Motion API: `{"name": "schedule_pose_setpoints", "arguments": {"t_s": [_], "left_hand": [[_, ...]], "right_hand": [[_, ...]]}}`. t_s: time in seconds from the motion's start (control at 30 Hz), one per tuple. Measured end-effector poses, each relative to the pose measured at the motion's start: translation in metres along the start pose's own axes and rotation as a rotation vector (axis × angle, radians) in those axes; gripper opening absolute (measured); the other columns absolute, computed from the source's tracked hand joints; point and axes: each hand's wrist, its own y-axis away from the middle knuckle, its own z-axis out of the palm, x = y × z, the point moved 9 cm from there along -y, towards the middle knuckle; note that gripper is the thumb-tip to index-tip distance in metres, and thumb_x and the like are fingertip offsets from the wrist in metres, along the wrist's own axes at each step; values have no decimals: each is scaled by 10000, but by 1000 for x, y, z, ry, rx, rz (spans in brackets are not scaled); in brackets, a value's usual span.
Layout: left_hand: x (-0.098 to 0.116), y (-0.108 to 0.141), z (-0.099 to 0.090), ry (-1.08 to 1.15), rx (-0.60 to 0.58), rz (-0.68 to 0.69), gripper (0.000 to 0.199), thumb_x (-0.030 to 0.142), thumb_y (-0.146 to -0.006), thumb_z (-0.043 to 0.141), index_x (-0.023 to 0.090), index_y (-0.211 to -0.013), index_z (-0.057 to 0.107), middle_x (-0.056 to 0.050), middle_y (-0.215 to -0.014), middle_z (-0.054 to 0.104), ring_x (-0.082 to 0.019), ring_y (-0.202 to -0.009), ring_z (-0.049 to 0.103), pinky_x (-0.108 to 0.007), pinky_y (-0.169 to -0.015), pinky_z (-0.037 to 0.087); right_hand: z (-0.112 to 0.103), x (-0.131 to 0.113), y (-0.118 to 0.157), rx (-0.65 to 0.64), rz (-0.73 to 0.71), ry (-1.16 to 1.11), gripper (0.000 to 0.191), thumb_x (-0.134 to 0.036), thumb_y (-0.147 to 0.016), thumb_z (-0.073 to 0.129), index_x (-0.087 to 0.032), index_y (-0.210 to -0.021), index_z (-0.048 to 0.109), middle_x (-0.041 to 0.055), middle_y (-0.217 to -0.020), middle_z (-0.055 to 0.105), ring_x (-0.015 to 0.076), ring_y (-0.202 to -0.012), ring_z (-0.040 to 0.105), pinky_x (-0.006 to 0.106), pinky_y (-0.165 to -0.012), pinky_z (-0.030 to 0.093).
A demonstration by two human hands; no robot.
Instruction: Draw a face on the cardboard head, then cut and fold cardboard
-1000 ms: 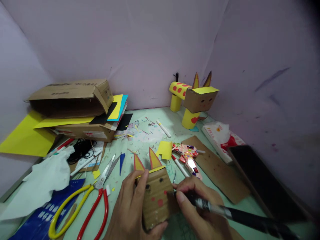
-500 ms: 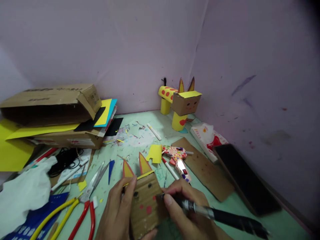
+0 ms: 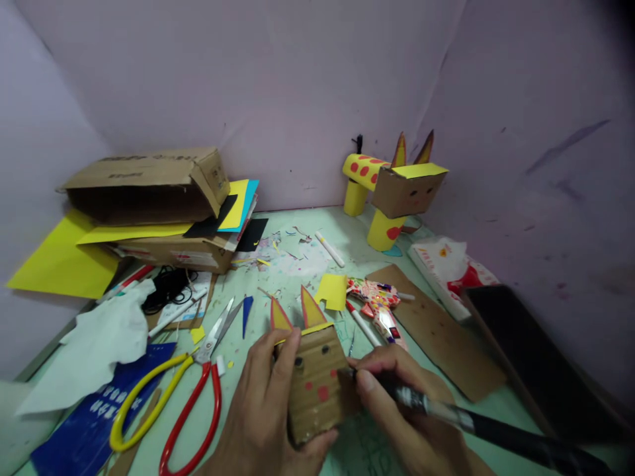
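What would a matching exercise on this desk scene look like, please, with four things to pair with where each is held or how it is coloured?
Things:
1. Scissors
2. Near cardboard head
3. Black pen
4. Glue gun

Descriptions:
A. Held in the right hand
B. Floral-patterned
C. One yellow handle, one red
D. Gripped by the left hand

Right pairs: 1-C, 2-D, 3-A, 4-B.

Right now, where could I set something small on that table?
The best bare patch is between the yellow-banded white marker and the spotted figure. A narrow strip shows between the scissors and the left hand. It's crowded around the black cord and patterned glue gun.
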Motion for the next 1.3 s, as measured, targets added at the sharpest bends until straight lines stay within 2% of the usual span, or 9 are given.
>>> {"name": "schedule_pose_setpoints", "arguments": {"t_s": [0.17,0.27,0.47,0.67,0.8,1.07,1.2,1.3], "left_hand": [[-1,0,1,8,-1,0,912,126,-630,658,156,-1441,244,-189,-1339,368,-361,-1241,408,-537,-969,449],[-1,1,1,6,0,-4,921,138,-635,668,165,-1448,235,-192,-1339,363,-370,-1237,407,-548,-961,449],[0,1,1,-8,-2,9,888,161,-659,656,143,-1445,242,-181,-1348,352,-346,-1254,389,-501,-991,435],[0,0,0,-8,0,3,896,163,-647,660,147,-1441,245,-173,-1347,351,-338,-1255,393,-488,-998,433],[-2,1,1,-13,6,-15,921,136,-617,658,167,-1441,249,-172,-1344,359,-349,-1250,402,-506,-983,443],[0,0,-1,-11,9,10,855,168,-677,637,156,-1441,252,-168,-1343,365,-337,-1252,402,-487,-993,439],[0,-1,0,-6,3,6,851,172,-679,643,148,-1436,256,-169,-1344,362,-332,-1253,400,-478,-993,441],[0,0,0,-5,6,8,855,159,-668,637,140,-1435,258,-170,-1344,362,-332,-1255,397,-482,-1001,434]], "right_hand": [[1,0,1,16,-3,6,240,-393,-880,520,-227,-741,623,24,-661,665,161,-581,598,243,-523,449],[0,3,3,70,53,-13,260,-420,-870,516,-233,-716,612,20,-656,661,170,-589,594,261,-542,438],[3,5,5,65,110,-42,270,-445,-859,514,-237,-714,605,11,-649,639,173,-610,582,274,-573,420],[0,3,2,67,60,13,278,-427,-874,504,-230,-707,607,19,-627,639,173,-581,585,268,-537,422],[2,-3,1,21,-29,41,256,-396,-882,510,-226,-721,614,22,-627,658,165,-563,597,249,-513,440],[-4,-4,-1,87,31,19,260,-391,-869,510,-226,-689,598,-16,-564,580,131,-495,527,234,-484,406],[-1,-4,-1,31,-15,-23,260,-387,-884,506,-224,-702,595,5,-605,618,150,-558,590,235,-495,431],[-1,1,2,59,36,-33,264,-414,-876,506,-233,-702,589,8,-616,622,166,-575,586,260,-518,421]]}}
